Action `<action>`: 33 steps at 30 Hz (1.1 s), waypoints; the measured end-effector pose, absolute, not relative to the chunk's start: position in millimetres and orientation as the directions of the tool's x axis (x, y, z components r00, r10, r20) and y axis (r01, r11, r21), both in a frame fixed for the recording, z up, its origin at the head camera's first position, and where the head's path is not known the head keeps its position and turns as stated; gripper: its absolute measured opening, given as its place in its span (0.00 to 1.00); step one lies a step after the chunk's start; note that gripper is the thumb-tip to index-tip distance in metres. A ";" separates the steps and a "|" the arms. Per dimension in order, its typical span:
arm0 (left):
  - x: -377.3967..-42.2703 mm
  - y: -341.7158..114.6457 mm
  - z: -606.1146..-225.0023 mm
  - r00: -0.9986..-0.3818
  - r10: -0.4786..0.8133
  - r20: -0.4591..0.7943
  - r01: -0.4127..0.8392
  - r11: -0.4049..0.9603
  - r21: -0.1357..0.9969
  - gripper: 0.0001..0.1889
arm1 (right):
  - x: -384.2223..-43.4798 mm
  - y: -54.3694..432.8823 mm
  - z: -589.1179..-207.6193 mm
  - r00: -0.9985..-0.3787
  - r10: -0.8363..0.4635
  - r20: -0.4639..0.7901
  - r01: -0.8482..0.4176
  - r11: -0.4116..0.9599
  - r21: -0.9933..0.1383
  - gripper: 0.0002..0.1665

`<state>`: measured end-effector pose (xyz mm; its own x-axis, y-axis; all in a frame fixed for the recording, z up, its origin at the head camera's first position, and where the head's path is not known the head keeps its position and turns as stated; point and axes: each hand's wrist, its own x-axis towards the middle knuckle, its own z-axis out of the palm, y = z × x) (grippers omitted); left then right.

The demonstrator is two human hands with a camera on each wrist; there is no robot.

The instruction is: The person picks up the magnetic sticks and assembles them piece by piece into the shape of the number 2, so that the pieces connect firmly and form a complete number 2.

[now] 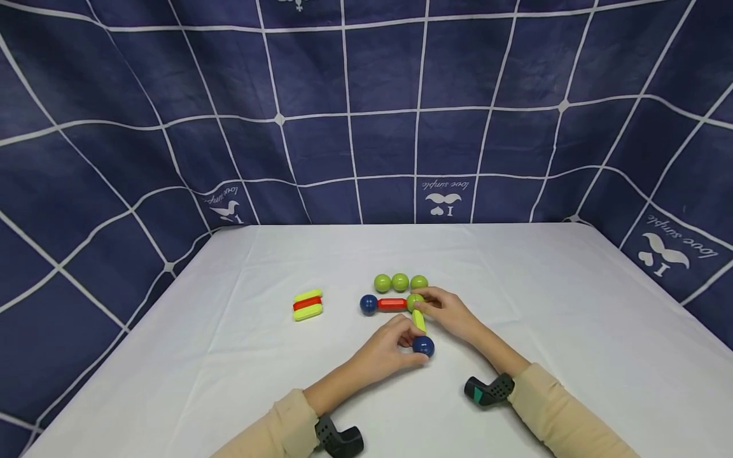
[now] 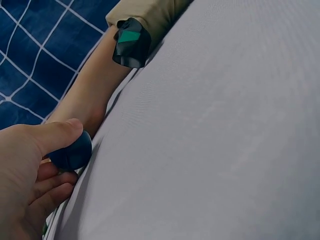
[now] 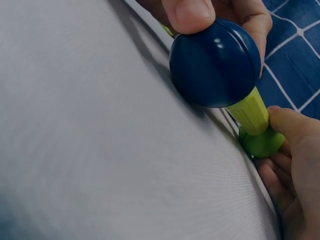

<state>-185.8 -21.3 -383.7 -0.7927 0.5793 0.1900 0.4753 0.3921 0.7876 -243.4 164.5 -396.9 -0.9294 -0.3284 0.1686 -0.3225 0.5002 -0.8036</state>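
My left hand [image 1: 385, 348] pinches a glossy dark blue ball [image 1: 424, 346] between thumb and fingers, low over the white cloth. In the right wrist view this blue ball [image 3: 212, 65] is at one end of a yellow rod [image 3: 250, 112], whose other end meets a green ball [image 3: 262, 142]. My right hand [image 1: 448, 313] holds that green ball with thumb and fingers. From the green ball a red rod [image 1: 392, 305] runs left to another blue ball [image 1: 369, 305], forming a corner shape. The left wrist view shows the held blue ball [image 2: 74, 152] partly covered by my thumb.
Just behind the joined pieces, three loose green balls [image 1: 400, 282] sit in a row. To the left lie two yellow rods with a red rod [image 1: 307, 303] between them. A dark blue checked curtain [image 1: 378, 146] surrounds the white-covered table [image 1: 258, 375].
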 end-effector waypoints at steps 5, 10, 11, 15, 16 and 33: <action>-186.8 -20.0 -385.9 -0.785 0.587 0.198 0.483 0.379 0.790 0.18 | -243.1 162.7 -395.4 -0.941 -0.302 0.155 -0.297 0.509 -0.808 0.24; -187.2 -18.9 -386.8 -0.792 0.579 0.194 0.486 0.404 0.775 0.20 | -242.9 159.7 -393.8 -0.954 -0.265 0.136 -0.263 0.533 -0.804 0.24; -187.5 -19.0 -386.6 -0.795 0.576 0.191 0.485 0.415 0.770 0.19 | -243.0 159.1 -393.6 -0.956 -0.261 0.135 -0.259 0.534 -0.805 0.24; -191.5 -22.0 -380.5 -0.803 0.558 0.208 0.494 0.430 0.756 0.13 | -242.6 157.8 -393.0 -0.960 -0.247 0.131 -0.248 0.533 -0.809 0.25; -193.4 -23.7 -378.0 -0.806 0.548 0.221 0.500 0.433 0.750 0.12 | -242.5 157.5 -392.9 -0.962 -0.242 0.129 -0.243 0.535 -0.809 0.25; -258.3 -108.8 -359.2 -0.894 0.189 0.407 0.426 0.641 0.638 0.06 | -242.8 158.0 -393.7 -0.964 -0.232 0.126 -0.236 0.541 -0.807 0.22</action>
<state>-258.3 -108.8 -359.2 -0.8937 0.1891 0.4068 0.4262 0.6409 0.6384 -242.8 158.0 -393.7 -0.9644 -0.2323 0.1265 -0.2362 0.5409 -0.8073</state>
